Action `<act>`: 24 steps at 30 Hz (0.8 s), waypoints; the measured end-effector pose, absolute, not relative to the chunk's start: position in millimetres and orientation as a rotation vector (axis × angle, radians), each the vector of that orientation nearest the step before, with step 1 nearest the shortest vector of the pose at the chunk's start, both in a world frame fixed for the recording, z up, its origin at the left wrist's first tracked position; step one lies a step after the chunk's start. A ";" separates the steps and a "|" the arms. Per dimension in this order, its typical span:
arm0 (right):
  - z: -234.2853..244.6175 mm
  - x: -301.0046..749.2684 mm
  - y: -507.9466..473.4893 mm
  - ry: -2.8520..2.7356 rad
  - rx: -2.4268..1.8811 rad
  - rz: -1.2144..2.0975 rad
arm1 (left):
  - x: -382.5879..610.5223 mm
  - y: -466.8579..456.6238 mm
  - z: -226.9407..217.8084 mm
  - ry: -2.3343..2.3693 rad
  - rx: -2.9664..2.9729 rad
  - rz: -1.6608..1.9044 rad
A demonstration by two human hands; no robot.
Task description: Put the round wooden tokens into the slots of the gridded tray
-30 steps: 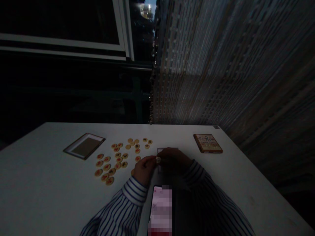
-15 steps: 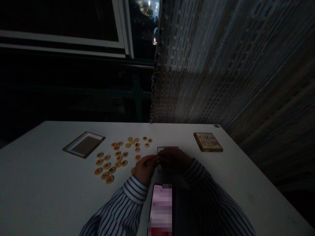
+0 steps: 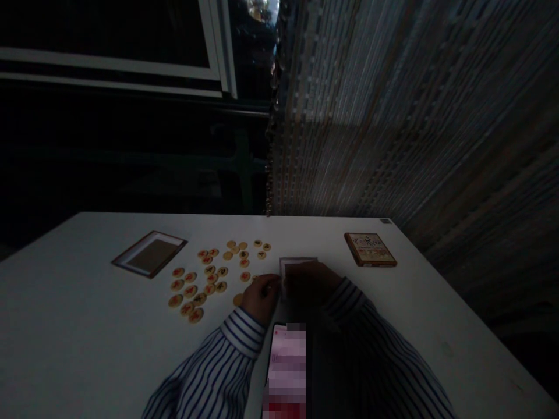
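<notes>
My left hand [image 3: 261, 295] has its fingers curled in a pinch at the left edge of a pale-rimmed tray [image 3: 299, 259]. Whatever lies between those fingertips is too dark to make out. Over the same tray hovers or rests my right hand [image 3: 313, 281], its fingers lost in deep shadow. Left of my hands, round wooden Chinese chess pieces [image 3: 190, 291] with red or dark characters are scattered on the white table [image 3: 109, 337]. One blank-looking piece [image 3: 238, 299] lies right beside my left wrist.
An open shallow box part [image 3: 152, 256] with a brown rim sits on the left. At the right lies a closed box [image 3: 371, 250] with a printed top. A lit phone [image 3: 279, 343] is below my hands. Behind the table hangs a string curtain [image 3: 340, 116].
A small round piece seen between my hands earlier no longer shows there. My right hand has shifted slightly off the tray's left side, baring more of its rim.
</notes>
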State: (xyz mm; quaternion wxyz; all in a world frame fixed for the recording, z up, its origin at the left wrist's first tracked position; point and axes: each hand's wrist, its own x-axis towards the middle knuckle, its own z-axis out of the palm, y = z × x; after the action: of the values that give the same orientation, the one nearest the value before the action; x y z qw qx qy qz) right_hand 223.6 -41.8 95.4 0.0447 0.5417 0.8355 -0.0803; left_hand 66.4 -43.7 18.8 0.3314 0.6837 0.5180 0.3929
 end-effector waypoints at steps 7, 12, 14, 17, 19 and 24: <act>80.5 224.6 -37.3 2.661 1.564 -0.186 | 66.9 -41.2 9.3 1.273 1.962 1.000; 76.1 222.4 -34.0 2.587 1.500 -0.162 | 67.1 -42.0 11.2 1.292 1.994 0.960; 73.6 222.4 -32.8 2.599 1.467 -0.152 | 67.7 -42.0 11.2 1.309 2.003 0.939; 70.5 222.6 -31.4 2.615 1.434 -0.131 | 68.4 -42.1 11.3 1.330 2.016 0.929; 70.0 222.2 -30.9 2.617 1.438 -0.130 | 68.5 -42.4 11.4 1.321 2.021 0.931; 73.6 220.1 -31.8 2.616 1.431 -0.179 | 68.0 -42.9 10.3 1.325 2.031 0.949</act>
State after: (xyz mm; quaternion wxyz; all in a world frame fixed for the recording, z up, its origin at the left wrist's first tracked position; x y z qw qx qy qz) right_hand 220.1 -31.8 73.6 0.0772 0.4776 0.8732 -0.0597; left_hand 68.0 -42.9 10.3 0.2656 0.7518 0.4907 0.3515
